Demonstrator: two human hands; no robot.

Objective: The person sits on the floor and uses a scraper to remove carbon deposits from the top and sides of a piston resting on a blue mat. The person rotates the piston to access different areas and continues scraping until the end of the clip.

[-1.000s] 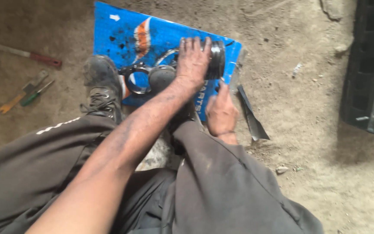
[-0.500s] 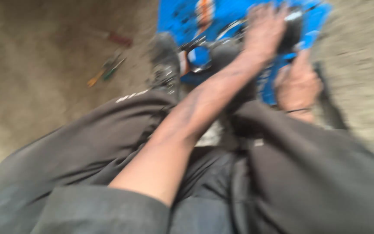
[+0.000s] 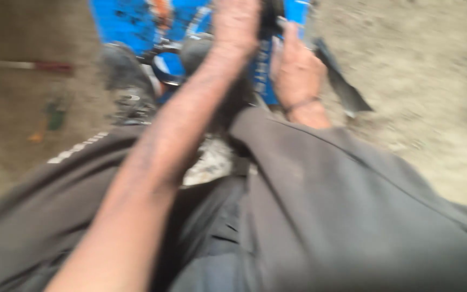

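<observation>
The dark round part (image 3: 270, 16) sits up at the frame's top edge on a blue sheet (image 3: 120, 21) spread on the dirt. The left hand (image 3: 236, 21) lies flat against it, the right hand (image 3: 295, 67) touches beside, grip too blurry to tell. A black shoe (image 3: 125, 75) sits left, a red-handled tool (image 3: 36, 66) further out.

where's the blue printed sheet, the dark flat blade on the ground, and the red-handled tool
blue printed sheet (image 3: 122, 21): head view, bare upper left part
dark flat blade (image 3: 344, 89): head view, middle of the blade
red-handled tool (image 3: 52, 67): head view, blurred red handle
</observation>
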